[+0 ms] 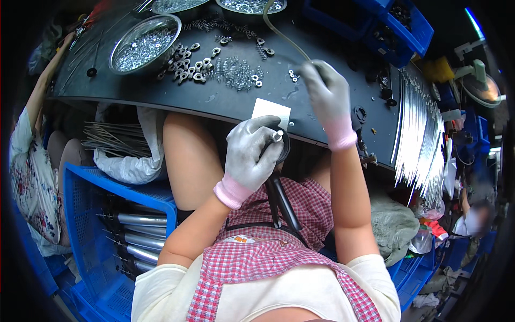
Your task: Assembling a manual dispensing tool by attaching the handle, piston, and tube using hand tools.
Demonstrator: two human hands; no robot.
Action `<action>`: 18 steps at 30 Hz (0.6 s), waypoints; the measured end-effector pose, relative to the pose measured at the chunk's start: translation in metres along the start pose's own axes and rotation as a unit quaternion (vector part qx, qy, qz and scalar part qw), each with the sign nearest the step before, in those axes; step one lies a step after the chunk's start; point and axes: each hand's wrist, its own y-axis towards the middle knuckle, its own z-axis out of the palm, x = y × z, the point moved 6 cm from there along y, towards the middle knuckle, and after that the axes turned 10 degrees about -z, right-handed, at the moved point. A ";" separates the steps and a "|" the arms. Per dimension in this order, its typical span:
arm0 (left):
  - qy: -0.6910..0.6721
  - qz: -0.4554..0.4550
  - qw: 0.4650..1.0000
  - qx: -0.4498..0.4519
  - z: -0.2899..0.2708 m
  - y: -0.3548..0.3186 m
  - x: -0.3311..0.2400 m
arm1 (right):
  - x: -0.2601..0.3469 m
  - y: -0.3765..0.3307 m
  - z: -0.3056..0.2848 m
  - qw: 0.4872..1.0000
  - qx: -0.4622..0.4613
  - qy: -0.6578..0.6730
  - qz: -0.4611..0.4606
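Observation:
My left hand (pixel 251 154), in a grey glove with a pink cuff, grips the top of a black rod-shaped part (pixel 281 201) with a silver threaded tip, held over my lap just below the table's edge. My right hand (pixel 326 92), gloved the same way, reaches out over the dark table (pixel 161 94) with fingers pinched at a few small washers (pixel 294 75); whether it holds one is unclear. A heap of small nuts and washers (pixel 236 72) and larger silver eye fittings (pixel 188 61) lie to its left.
Metal bowls (pixel 144 43) of small hardware stand at the table's back. A blue crate (pixel 115 225) at my left holds several chrome-and-black rods. A bundle of thin metal rods (pixel 421 134) lies on the table's right. Another person (pixel 29 161) sits at far left. Blue bins (pixel 397 27) stand behind.

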 end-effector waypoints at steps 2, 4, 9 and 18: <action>-0.027 -0.047 0.999 -0.006 -0.004 -0.002 -0.006 | -0.019 0.036 -0.007 0.984 -0.047 -0.172 -0.016; -0.075 -0.075 0.994 -0.032 -0.006 -0.005 -0.010 | -0.057 0.066 -0.038 0.950 -0.101 -0.295 -0.002; -0.189 -0.197 0.962 0.013 -0.003 0.003 -0.002 | -0.136 0.073 -0.110 0.929 0.078 -0.295 0.212; -0.201 -0.178 0.962 0.054 -0.004 0.000 0.001 | -0.119 0.035 -0.103 0.932 0.166 -0.275 0.169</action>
